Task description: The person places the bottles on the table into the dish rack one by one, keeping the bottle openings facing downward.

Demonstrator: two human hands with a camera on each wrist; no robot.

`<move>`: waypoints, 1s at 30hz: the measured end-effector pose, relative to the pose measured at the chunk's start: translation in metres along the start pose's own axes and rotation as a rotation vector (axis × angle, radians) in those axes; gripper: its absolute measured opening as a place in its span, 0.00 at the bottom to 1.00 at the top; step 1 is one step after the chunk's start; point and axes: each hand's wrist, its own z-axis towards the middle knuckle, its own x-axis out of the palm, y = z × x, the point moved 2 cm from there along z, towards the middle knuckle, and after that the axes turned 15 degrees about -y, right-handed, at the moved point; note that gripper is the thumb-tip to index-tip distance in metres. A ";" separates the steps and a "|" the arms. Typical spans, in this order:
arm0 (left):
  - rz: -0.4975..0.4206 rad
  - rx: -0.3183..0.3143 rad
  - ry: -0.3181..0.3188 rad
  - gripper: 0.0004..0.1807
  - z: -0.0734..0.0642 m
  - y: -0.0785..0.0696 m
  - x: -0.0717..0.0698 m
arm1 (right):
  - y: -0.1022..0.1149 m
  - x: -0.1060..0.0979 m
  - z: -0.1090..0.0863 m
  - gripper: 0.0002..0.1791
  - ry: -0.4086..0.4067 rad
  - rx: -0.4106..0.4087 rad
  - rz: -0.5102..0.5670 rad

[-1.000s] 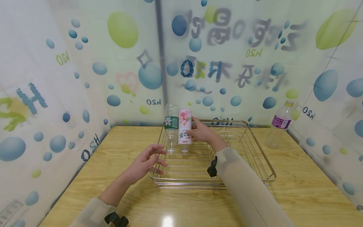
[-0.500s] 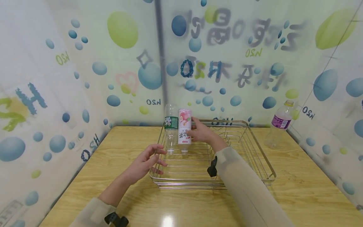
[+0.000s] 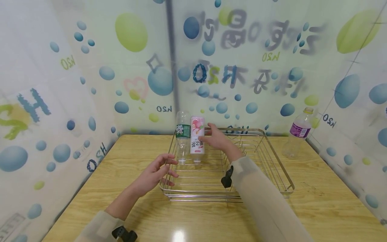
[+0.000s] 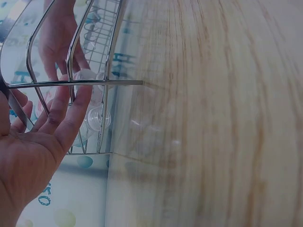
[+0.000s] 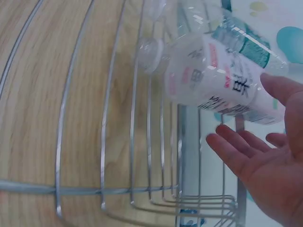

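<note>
In the head view, a clear bottle with a pink-and-white peach label [image 3: 197, 134] stands cap-down in a wire rack [image 3: 199, 192]. Close on its left is another cap-down clear bottle with a green label [image 3: 182, 131]. My right hand [image 3: 218, 138] is spread just right of the peach bottle. Its thumb lies close to the label, and the right wrist view shows the other fingers apart from the bottle; whether the thumb touches, I cannot tell. At the rack's left side, my left hand [image 3: 154, 173] reaches over the rim with loosely bent, spread fingers [image 4: 71, 118].
A clear bottle with a purple label [image 3: 300, 130] and yellow cap stands upright on the wooden table [image 3: 320, 195], right of the rack. Patterned curtains [image 3: 257, 67] close off the back and both sides. Further wire dividers fill the rack's right part.
My right hand has let go of the peach-label bottle, its fingers spreading and drawing slightly to the right. The bottle keeps its place. My left hand has not visibly moved.
</note>
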 end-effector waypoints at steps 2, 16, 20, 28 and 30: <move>0.003 0.002 0.000 0.23 0.000 0.000 0.000 | 0.006 -0.005 0.000 0.50 -0.049 -0.007 0.017; -0.008 0.002 -0.006 0.23 0.000 0.003 -0.001 | 0.056 -0.085 -0.027 0.43 -0.173 -0.187 0.268; -0.013 -0.005 -0.009 0.24 0.000 0.003 -0.001 | 0.053 -0.112 -0.044 0.43 -0.169 -0.210 0.201; 0.004 -0.001 -0.015 0.24 -0.001 0.003 -0.001 | 0.029 -0.160 -0.074 0.40 -0.221 -0.233 0.072; 0.006 0.001 -0.013 0.24 -0.001 0.003 0.000 | 0.020 -0.170 -0.080 0.39 -0.234 -0.233 0.035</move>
